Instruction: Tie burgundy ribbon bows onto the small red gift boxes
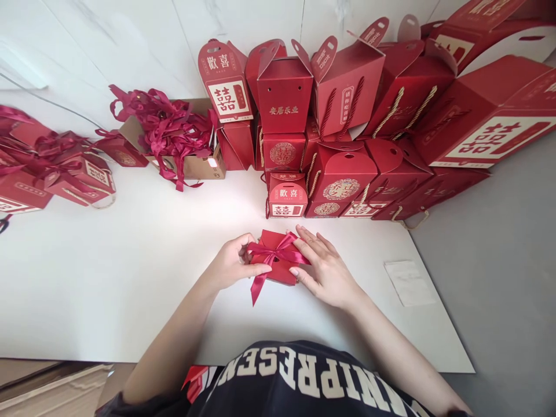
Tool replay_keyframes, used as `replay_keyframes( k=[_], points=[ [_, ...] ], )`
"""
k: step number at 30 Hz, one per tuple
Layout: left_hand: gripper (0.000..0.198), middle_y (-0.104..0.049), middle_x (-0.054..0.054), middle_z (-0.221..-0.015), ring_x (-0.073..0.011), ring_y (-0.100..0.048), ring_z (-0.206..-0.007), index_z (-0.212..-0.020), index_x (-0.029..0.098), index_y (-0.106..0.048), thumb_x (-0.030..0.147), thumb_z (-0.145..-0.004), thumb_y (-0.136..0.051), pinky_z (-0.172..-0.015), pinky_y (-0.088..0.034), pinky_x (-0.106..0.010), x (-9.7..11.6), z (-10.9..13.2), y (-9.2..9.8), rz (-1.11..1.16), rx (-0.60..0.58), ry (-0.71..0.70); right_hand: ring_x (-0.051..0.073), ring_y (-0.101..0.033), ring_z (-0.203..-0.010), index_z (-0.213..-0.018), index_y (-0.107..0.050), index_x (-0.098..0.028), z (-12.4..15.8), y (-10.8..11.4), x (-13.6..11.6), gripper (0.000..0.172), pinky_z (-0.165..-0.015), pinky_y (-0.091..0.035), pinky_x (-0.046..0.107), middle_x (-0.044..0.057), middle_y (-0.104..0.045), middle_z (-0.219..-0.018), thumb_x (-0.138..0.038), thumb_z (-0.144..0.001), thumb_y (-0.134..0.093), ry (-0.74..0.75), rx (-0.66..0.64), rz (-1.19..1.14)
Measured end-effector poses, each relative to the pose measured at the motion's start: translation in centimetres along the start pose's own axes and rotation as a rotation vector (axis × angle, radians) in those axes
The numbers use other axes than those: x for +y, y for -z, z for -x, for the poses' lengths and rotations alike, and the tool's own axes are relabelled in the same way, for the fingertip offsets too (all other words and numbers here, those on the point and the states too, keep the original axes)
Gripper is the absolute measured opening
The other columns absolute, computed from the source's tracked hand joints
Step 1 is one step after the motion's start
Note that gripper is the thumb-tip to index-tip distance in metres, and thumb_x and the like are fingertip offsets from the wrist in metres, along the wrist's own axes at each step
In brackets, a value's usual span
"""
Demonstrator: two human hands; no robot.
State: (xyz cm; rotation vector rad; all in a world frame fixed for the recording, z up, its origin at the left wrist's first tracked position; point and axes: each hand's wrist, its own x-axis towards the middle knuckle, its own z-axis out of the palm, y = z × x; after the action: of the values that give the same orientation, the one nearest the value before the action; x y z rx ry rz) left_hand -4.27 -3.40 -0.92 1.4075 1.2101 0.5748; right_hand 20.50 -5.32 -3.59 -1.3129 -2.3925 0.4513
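Note:
A small red gift box [273,274] lies on the white table in front of me, with a magenta satin ribbon [284,255] tied in a bow across its top. One ribbon tail hangs over the near left side. My left hand [232,263] grips the box from the left, thumb on top and fingers curled near the left loop. On the other side my right hand [324,263] holds the box, its fingers long over the right loop and its thumb at the near right edge. The box's right side is partly hidden by that hand.
Behind the hands stand stacked red gift boxes [284,119], several with rope handles. A cardboard box [204,167] overflows with loose ribbons [178,130]. More ribboned boxes [82,179] lie far left. A white paper [408,282] rests near the table's [108,278] right edge.

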Motion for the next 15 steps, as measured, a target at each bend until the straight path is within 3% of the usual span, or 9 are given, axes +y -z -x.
replay_keyframes(
  k=[5, 10, 15],
  points=[
    [0.040, -0.050, 0.006, -0.068, -0.0101, -0.049, -0.064, -0.078, 0.019, -0.046, 0.038, -0.069, -0.079, -0.059, -0.040, -0.021, -0.4, -0.1, 0.0, 0.005, 0.003, 0.014, 0.027, -0.030, -0.144, -0.138, -0.047, -0.016, -0.1, -0.2, 0.1, 0.056, -0.116, -0.025, 0.053, 0.017, -0.034, -0.154, -0.052, -0.096, -0.040, -0.002, 0.010, -0.015],
    [0.034, -0.053, 0.004, -0.074, -0.0111, -0.051, -0.069, -0.081, 0.019, -0.047, 0.036, -0.073, -0.076, -0.064, -0.042, -0.023, -0.5, 0.0, 0.6, -0.029, -0.027, -0.073, 0.028, -0.038, -0.140, -0.140, -0.046, -0.022, -0.3, -0.3, 0.5, 0.055, -0.114, -0.028, 0.055, 0.014, -0.041, -0.151, -0.052, -0.094, -0.046, 0.032, 0.060, -0.074],
    [0.036, -0.057, 0.000, -0.092, -0.0120, -0.052, -0.075, -0.112, 0.025, -0.047, 0.030, -0.083, -0.066, -0.073, -0.044, -0.027, -0.1, 0.5, 1.7, -0.096, -0.021, -0.205, 0.026, -0.046, -0.132, -0.128, -0.057, -0.025, -0.1, 0.8, 1.1, 0.041, -0.116, -0.024, 0.053, 0.011, -0.048, -0.145, -0.045, -0.092, -0.055, 0.196, 0.236, -0.121]
  ],
)
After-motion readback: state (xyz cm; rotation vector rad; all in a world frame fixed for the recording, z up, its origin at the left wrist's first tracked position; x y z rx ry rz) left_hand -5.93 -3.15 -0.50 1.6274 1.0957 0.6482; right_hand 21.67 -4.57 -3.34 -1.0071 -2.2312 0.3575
